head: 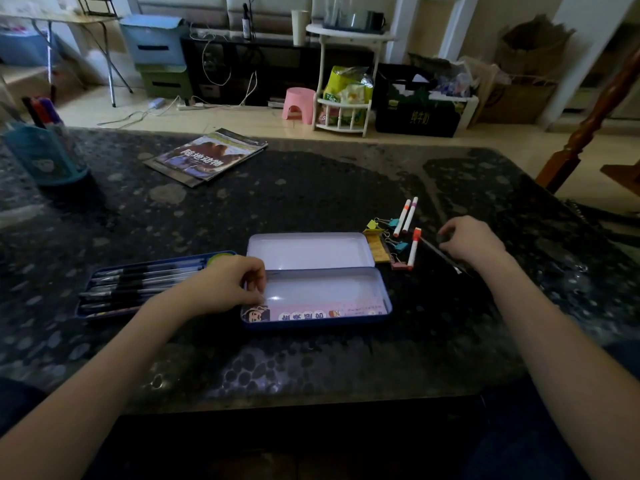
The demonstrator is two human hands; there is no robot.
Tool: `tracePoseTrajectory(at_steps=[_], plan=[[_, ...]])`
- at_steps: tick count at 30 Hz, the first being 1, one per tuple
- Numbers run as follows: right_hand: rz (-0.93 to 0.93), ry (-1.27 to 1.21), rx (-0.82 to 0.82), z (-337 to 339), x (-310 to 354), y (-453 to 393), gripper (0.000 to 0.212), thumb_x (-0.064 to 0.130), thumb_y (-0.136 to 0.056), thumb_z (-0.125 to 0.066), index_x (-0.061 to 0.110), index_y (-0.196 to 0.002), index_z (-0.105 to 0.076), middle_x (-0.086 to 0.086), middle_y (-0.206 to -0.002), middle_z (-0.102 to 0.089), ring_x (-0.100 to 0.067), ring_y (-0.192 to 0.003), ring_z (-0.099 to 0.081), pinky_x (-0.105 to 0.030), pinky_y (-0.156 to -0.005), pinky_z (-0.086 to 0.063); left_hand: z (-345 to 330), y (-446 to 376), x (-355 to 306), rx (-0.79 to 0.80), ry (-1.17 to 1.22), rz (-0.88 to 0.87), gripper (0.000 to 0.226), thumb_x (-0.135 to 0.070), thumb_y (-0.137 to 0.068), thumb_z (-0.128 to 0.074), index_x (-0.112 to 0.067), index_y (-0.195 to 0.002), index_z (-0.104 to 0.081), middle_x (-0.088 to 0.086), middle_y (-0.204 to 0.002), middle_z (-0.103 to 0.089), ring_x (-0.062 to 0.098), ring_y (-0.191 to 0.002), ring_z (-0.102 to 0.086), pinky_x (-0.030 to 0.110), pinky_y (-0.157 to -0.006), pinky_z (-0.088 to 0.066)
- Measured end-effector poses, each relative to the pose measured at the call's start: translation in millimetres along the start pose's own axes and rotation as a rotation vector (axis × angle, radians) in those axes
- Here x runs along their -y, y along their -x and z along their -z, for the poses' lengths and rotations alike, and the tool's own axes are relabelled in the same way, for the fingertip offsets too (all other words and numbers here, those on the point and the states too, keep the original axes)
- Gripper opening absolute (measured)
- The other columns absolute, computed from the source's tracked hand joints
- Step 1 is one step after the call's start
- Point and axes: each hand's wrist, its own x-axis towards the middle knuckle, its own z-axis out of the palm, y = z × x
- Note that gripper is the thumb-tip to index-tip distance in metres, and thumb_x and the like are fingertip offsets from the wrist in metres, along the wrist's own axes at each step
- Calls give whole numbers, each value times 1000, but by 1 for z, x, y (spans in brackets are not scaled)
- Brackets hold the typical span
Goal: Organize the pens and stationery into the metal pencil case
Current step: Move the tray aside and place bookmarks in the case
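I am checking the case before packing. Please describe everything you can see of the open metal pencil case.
The metal pencil case lies flat and open in the middle of the dark table. It is a shallow hinged tin, blue outside, pale and shiny inside. The lid lies back on the far side. Both halves look empty. The near inside wall shows a pink strip with a cartoon figure. The left hand holds its left end, fingers at the rim.

Head-worn wide view, facing forward and down, table (311,368) close

Dim room: tan floor (221,116), pink stool (298,105), white shelf (346,81).
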Motion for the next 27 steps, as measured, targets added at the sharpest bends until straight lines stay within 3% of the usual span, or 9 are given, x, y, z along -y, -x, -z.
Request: tracePoseTrajectory(at_steps=[4, 8, 14, 18, 22, 27], plan=[[-36, 8, 83, -10, -2, 2, 30, 17, -82, -70, 15, -112, -67, -9, -104, -66, -25, -96, -63, -39, -87, -53, 1, 2, -3, -36, 2, 10, 23, -5, -76, -67, -25, -72, -56, -8, -73, -57, 2, -65, -52, 13, -58, -37], [-60, 50, 12, -17, 1, 7, 25, 15, -82, -69, 14, -106, -67, -7, -102, -65, -24, -93, -62, -37, -75, -54, 1, 3, -5, -47, 10, 17, 26, 0, -75, -64, -24, -71, -54, -8, -72, -54, 2, -66, -51, 14, -58, -35], [-23, -36, -15, -9, 7, 12, 20, 12, -81, -70, 14, -101, -69, -6, -94, -66, -20, -85, -64, -36, -74, -55, 2, 4, -8, -31, 19, 28, 26, -1, -76, -65, -24, -72, -54, -8, -74, -55, 2, -67, -51, 14, -58, -36], [155, -194, -71, 5, 24, 26, 20, 16, -80, -74, 11, -99, -70, -2, -86, -63, -15, -77, -59, -30, -69, -50, 2, 3, -8, -40, 22, 48, 23, -5, -77, -68, -24, -75, -56, -6, -76, -58, 2, -65, -53, 12, -57, -37], [387, -329, -51, 18, 42, 49, 17, 15, -81, -72, 13, -98, -72, -1, -91, -65, -12, -86, -57, -25, -78, -44, 4, 4, -9, -44, 35, 51, 20, -10, -79, -69, -26, -78, -57, -4, -78, -58, 5, -65, -53, 14, -58, -36], [518, -661, -50, 25, 70, 81, 12, 14, -81, -72, 17, -92, -73, 5, -83, -70, -4, -78, -65, -17, -73, -52, 4, 4, -16, -180, 189, -34, 13, -24, -80, -71, -26, -86, -60, -6, -82, -59, 6, -70, -56, 15, -62, -41]])
